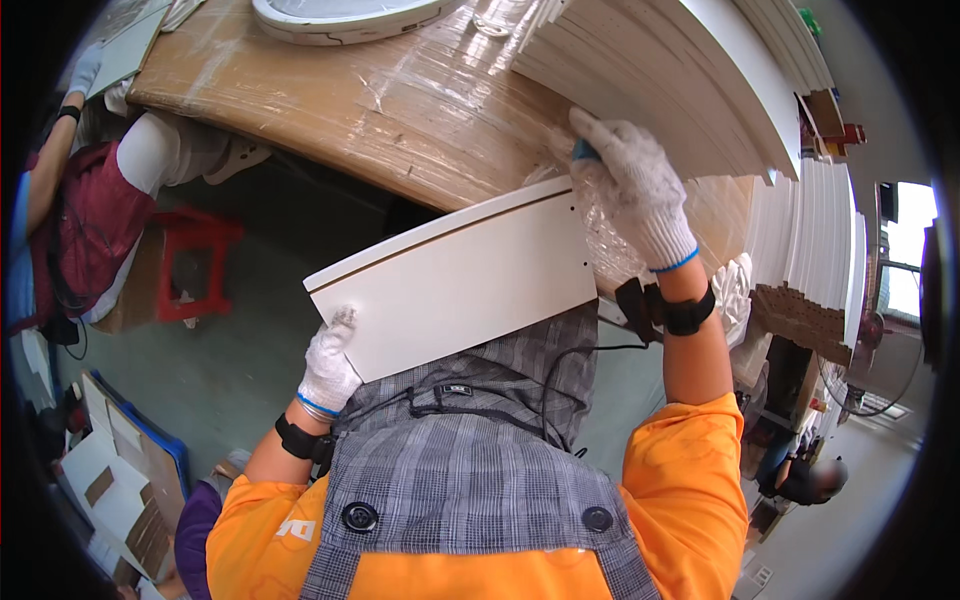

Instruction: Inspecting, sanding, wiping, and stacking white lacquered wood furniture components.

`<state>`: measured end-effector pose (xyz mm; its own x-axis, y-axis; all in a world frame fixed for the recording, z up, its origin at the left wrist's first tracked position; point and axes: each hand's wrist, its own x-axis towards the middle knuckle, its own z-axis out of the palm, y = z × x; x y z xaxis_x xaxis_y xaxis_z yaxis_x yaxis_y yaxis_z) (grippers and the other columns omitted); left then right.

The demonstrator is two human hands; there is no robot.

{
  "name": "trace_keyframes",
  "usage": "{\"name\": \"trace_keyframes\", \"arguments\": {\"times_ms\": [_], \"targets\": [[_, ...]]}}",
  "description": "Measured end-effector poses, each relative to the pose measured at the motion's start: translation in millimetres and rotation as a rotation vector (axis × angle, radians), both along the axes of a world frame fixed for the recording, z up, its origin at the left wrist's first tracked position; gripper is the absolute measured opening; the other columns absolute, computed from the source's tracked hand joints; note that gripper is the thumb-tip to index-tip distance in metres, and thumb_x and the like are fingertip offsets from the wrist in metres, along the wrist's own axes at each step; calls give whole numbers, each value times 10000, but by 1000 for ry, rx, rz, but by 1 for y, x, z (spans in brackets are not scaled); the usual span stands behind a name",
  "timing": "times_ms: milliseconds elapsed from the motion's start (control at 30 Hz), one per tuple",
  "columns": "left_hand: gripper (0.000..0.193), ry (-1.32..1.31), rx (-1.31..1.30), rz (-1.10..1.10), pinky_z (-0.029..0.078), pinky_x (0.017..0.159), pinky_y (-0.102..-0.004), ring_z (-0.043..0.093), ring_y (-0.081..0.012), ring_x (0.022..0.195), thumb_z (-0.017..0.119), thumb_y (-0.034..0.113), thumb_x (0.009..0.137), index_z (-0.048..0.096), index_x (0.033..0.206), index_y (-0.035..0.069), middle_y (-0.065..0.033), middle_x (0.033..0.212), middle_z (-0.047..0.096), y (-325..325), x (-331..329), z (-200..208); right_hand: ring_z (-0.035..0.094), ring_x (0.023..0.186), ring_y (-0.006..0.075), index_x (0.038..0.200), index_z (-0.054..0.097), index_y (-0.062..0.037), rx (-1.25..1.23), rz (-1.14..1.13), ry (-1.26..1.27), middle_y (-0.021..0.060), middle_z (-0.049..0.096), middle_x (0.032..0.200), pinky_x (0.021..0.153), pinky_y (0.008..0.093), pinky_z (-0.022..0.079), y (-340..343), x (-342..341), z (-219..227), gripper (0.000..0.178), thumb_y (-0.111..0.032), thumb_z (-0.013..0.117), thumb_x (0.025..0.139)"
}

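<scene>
You are looking down over your own chest, dressed in an orange shirt (690, 470) under a grey checked apron (470, 470). Both of your hands wear white knit work gloves.

Your left hand (328, 365) is closed on the lower left corner of a white rectangular panel (460, 280), with the fingers curled under its edge and the thumb on top. The panel sits between you and the table, tilted so its far right end rises toward the workbench; a thin groove runs along its upper long edge and small drilled holes show near its right end. Holding it by one corner seems to steady it while the other hand works at the opposite end.

Your right hand (632, 190) is closed around a small blue-tipped tool, pressed where the panel's upper right corner meets a stack of white boards (680, 80). Crumpled clear plastic wrap (605, 235) bunches beneath that hand. What the tool is cannot be told.

The stack rests on a wooden table (400, 100) covered in shiny plastic film, and a white oval object (340, 18) lies at its far edge. To your left, another person in a dark red top (85, 220) sits beside a red stool (195, 265). More white boards (810, 240) stand stacked at right.
</scene>
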<state>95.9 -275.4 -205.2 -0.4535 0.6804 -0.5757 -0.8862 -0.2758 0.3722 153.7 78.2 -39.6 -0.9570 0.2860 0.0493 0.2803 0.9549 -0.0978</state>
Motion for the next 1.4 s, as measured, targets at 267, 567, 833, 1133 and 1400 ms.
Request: {"name": "trace_keyframes", "arguments": {"times_ms": [267,567,833,1133,1400], "targets": [[439,-19,77,65,405,1023,-479,503,-307,1190,462,310,969,425,1308,33,-143,1287,507,11,3,10,563,999,345,1243,549,-91,-71,-199,185,166,607,1051,880,406,451,13,30,-18,437,-214,644,835],[516,-85,171,136,337,1070,-478,442,-315,1253,471,362,956,398,1346,30,-149,1353,459,27,5,17,571,1096,252,1268,532,-30,-583,-314,623,160,591,1178,958,341,444,-1,85,-53,460,-130,651,835],[504,-73,146,146,343,1067,-480,443,-313,1253,442,361,970,389,1354,38,-150,1357,455,26,8,17,582,1035,305,1245,542,-44,-518,-275,545,182,603,1111,910,377,463,-4,69,-69,450,-83,659,813],[515,-62,136,144,340,1070,-472,446,-309,1250,446,365,967,384,1357,35,-149,1356,456,28,11,17,575,968,342,1222,557,-62,-217,-189,496,164,614,1004,870,406,457,5,68,-59,417,-146,644,823],[495,-104,230,154,348,1066,-483,458,-325,1239,466,341,961,410,1331,17,-165,1346,468,31,6,32,567,966,330,1244,547,-61,-345,-88,420,158,606,995,861,403,450,5,27,-32,450,-152,642,813]]}}
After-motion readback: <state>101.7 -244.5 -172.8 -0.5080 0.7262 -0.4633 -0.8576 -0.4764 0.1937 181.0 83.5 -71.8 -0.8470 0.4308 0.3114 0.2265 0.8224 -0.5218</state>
